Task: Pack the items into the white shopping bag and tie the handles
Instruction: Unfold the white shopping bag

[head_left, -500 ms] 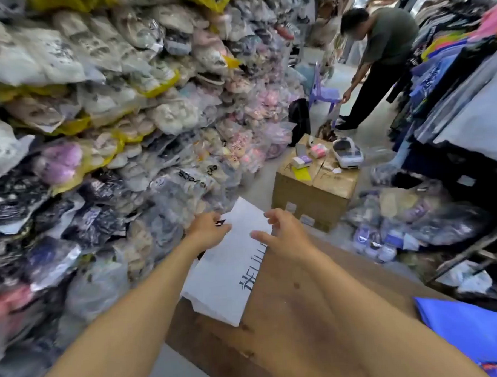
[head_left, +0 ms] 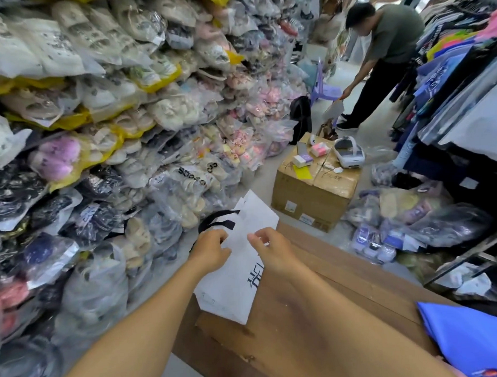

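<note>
brown wooden table (head_left: 318,322) fills the lower middle, worn top with scuffs and plank seams. blue cloth item (head_left: 476,341) lies on its right end, partly out of frame. room is a crowded shop: left wall is a high stack of slippers in clear plastic bags (head_left: 110,123), white, pink, yellow and dark ones, reaching down to the pale floor. cardboard box (head_left: 313,194) stands on the floor past the table, with small packets and a white-grey device (head_left: 349,152) on top. more bagged goods (head_left: 408,221) piled on the floor right of the box. clothes rack (head_left: 464,73) with hanging shirts along the right side. another person (head_left: 384,57) bends forward in the aisle at the back, near a purple plastic chair (head_left: 324,88).

white shopping bag (head_left: 239,263) lies flat on the table's far left corner, folded, its top end sticking out past the table edge, dark print on its face, black handles (head_left: 217,221) at the upper left. left hand (head_left: 210,251) rests on the bag's left edge just below the handles, fingers curled down onto it; real grip or just pressing, cannot tell. right hand (head_left: 275,252) sits on the bag's right side, fingers bent, tips pinching the white material near the top.
</note>
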Demonstrator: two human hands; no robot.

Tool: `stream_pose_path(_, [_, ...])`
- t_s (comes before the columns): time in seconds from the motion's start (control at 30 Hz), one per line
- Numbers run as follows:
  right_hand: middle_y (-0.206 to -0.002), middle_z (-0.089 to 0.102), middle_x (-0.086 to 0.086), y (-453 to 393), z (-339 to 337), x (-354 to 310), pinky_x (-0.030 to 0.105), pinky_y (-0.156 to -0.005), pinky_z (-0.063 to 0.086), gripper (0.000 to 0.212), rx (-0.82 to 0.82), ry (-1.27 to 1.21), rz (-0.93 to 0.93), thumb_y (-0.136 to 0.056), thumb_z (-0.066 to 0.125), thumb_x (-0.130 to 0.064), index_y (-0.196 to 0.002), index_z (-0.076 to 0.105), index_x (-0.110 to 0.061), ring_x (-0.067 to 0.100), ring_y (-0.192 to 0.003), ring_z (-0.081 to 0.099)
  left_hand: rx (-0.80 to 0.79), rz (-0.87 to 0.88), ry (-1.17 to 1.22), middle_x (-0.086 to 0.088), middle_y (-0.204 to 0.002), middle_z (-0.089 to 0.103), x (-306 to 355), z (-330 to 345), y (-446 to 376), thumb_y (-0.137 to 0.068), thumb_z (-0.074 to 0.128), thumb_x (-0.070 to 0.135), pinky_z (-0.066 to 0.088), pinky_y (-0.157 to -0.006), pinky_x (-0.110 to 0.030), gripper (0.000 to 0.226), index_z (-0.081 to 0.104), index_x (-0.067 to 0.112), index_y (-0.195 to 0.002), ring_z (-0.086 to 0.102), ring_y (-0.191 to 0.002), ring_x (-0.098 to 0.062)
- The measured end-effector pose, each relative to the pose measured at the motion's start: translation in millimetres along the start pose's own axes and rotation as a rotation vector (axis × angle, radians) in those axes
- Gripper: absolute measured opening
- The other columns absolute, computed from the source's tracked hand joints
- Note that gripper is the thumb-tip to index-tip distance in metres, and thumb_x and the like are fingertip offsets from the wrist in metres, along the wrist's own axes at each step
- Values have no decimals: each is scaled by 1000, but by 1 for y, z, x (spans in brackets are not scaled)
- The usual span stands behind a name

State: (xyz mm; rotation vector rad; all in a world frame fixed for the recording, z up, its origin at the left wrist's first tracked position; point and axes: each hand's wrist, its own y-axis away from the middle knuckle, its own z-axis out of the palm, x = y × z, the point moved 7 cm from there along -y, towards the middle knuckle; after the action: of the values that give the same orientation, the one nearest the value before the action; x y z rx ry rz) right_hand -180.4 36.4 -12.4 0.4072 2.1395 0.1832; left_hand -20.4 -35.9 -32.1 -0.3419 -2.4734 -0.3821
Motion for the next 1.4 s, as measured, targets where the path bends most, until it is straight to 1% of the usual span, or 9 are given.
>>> stream_pose_path(0.27, [-72,48,3,-9,-62,15,27,-49,52,35,158,-566,274,-97,55,-45,-75,49,-19,20,-61,53,82,548,-507,-5,-106,53,143,23,36,-90,48,9,37,-77,-34,18,60,12,-104,46,-106,-26])
stream_pose_path(0.43, [-88,63,6,8,-111,42,36,-67,55,18,320,-506,256,-102,45,-13,-98,62,-9,28,-87,62,176,650,-65,6,-116,47,176,9,55,-91,49,43,49,-80,-29,38,55,23,-123,46,-106,-10])
stream_pose_path(0.6, [-104,73,12,35,-135,63,43,-71,63,21,311,-911,242,-103,44,-3,-113,62,-10,27,-87,70,499,511,211,1,-104,49,184,-41,33,-90,51,20,47,-81,-34,14,56,16,-102,49,-98,-18])
stream_pose_path(0.73, [-106,76,13,51,-148,72,44,-75,61,26,289,-1085,158,-100,51,0,-118,62,-14,30,-90,73,226,249,180,-1,-111,42,197,-35,-2,-89,57,22,36,-84,-30,13,52,16,-100,40,-101,-18])
stream_pose_path(0.83, [-109,75,17,59,-155,77,53,-87,59,30,258,-1178,116,-98,50,3,-121,63,-14,33,-92,73,-91,303,168,1,-105,49,212,-12,-9,-85,68,26,42,-67,-25,18,52,20,-87,55,-87,-13])
stream_pose_path(1.07, [-114,73,16,82,-180,75,51,-81,58,55,322,-1078,-50,-96,55,7,-125,40,-38,35,-94,69,-258,340,245,-8,-92,65,246,21,16,-73,63,61,57,-81,-48,46,47,17,-75,65,-86,-27])
stream_pose_path(1.23, [-96,71,25,92,-182,75,29,-65,61,34,334,-1004,-25,-98,41,10,-116,61,-12,19,-69,68,-340,428,131,1,-71,55,271,36,31,-78,64,25,38,-52,-30,26,39,21,-75,42,-51,-14])
stream_pose_path(1.3, [-108,66,41,91,-181,75,42,-84,62,42,304,-1153,-24,-95,33,10,-121,63,-3,33,-82,68,-333,496,10,-1,-89,61,279,38,37,-81,55,13,44,-60,-36,18,42,25,-77,49,-65,-17])
stream_pose_path(1.4, [-135,61,27,92,-180,81,51,-92,58,46,243,-1286,18,-96,28,5,-128,60,-2,43,-113,66,-251,491,-10,-4,-113,58,275,29,28,-82,39,-5,50,-69,-37,35,50,28,-78,57,-88,-26])
